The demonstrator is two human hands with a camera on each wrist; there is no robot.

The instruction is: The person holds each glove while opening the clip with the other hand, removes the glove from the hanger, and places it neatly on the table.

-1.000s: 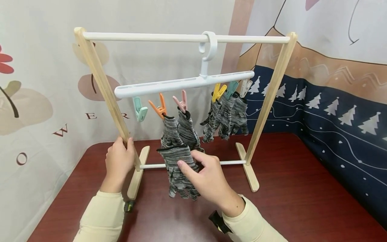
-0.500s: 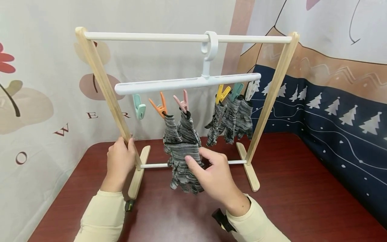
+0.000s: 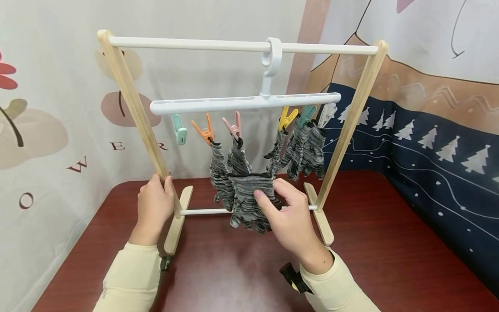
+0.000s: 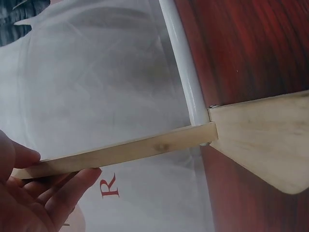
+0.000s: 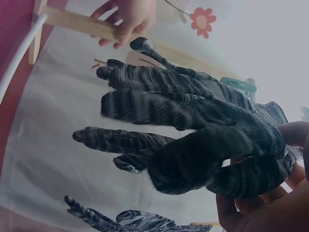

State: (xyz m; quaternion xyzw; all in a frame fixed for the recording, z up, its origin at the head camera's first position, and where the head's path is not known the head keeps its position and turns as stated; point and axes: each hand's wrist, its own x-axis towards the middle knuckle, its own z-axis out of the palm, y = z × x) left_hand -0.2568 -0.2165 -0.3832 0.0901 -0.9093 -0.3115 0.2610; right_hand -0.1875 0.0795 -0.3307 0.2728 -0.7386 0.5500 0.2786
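Note:
My left hand (image 3: pixel 155 201) grips the left wooden post (image 3: pixel 134 102) of a small drying rack, low down; the left wrist view shows thumb and fingers on either side of the post (image 4: pixel 125 151). With thumb and fingers my right hand (image 3: pixel 294 216) pinches a grey striped knit glove (image 3: pixel 251 197), cuff up, fingers dangling. Behind it, two similar gloves (image 3: pixel 221 173) hang from an orange clothespin (image 3: pixel 204 130) and a pink clothespin (image 3: pixel 234 126). In the right wrist view the held glove (image 5: pixel 193 108) fills the middle, and its fingers spread toward the left.
A white hanger (image 3: pixel 218 104) hooks over the rack's top rod (image 3: pixel 187 43). Its left end carries a mint clothespin (image 3: pixel 179 130) with nothing in it. On the right, yellow (image 3: pixel 287 118), teal (image 3: pixel 308 115) and white clothespins (image 3: pixel 327 115) hold more gloves (image 3: pixel 312 149). The rack stands on a red-brown table (image 3: pixel 390 242).
My right hand has carried the glove rightward and slightly up, away from the gloves on the orange and pink clothespins. The hanger has swung closer to level. My left hand stays on the post.

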